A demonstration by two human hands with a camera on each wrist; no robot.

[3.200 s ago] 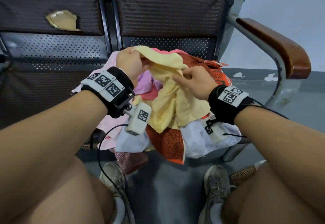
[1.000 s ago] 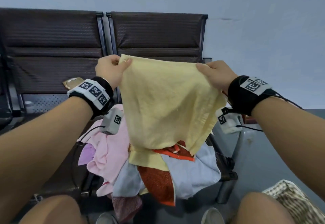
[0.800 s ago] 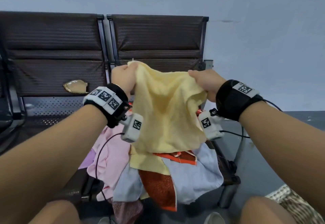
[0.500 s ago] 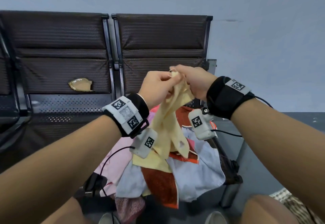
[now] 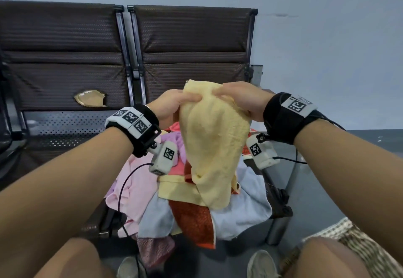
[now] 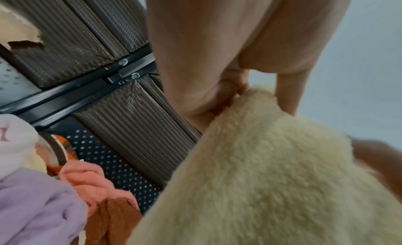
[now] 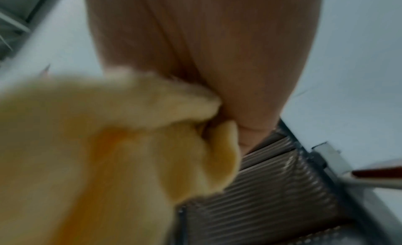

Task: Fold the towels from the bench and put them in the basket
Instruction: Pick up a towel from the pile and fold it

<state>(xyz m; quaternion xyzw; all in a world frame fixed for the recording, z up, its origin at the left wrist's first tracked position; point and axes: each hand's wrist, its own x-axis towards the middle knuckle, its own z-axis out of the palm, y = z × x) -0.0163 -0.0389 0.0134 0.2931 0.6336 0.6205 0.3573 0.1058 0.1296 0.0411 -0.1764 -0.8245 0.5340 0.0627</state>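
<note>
A pale yellow towel [image 5: 212, 138] hangs folded lengthwise in the air above the bench, its top edge bunched between both hands. My left hand [image 5: 174, 105] pinches the top left of it, thumb on the near face. My right hand [image 5: 237, 97] grips the top right, close beside the left. In the left wrist view the yellow towel [image 6: 272, 180] fills the lower right under my fingers [image 6: 287, 94]. The right wrist view is blurred, with the yellow towel [image 7: 97, 145] held against my palm. A pile of towels [image 5: 196, 201] in pink, light blue, orange and yellow lies on the seat below.
The dark bench [image 5: 187, 37] has two backrests, the left one with a torn patch [image 5: 89, 98]. A wooden armrest [image 7: 378, 173] is at the bench's right end. A checked woven basket [image 5: 353, 247] sits on the floor at lower right, beside my right knee. My shoes [image 5: 261, 264] are below.
The towel was picked off the pile, spread wide between both hands, then the hands came together and folded it in half. It now hangs as a narrower strip, hands slightly apart.
</note>
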